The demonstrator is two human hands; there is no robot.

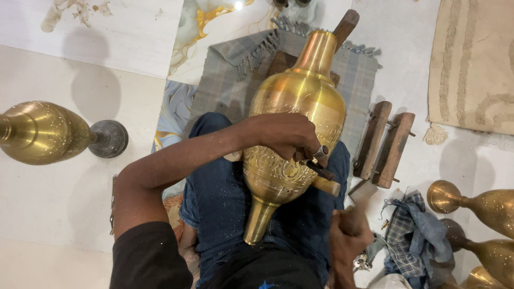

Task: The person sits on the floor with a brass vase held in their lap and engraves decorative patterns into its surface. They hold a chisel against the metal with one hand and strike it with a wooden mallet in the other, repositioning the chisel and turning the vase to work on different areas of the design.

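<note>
A large brass vase [297,101] lies across my lap, neck pointing away, its foot toward me. Fine engraved patterns cover its lower body. My left hand [286,135] reaches over the vase and is shut on a dark chisel [319,169], tip pressed to the engraved band. My right hand [348,230] is low at the right, shut on a wooden mallet [360,199] raised just below the chisel's end.
A grey fringed cloth [225,80] lies under the vase. A wooden clamp [385,144] rests to the right. Another brass vase [43,131] lies at left, two more brass vases [482,206] at right, beside a crumpled checked rag [415,235]. A beige rug [471,64] lies at the top right.
</note>
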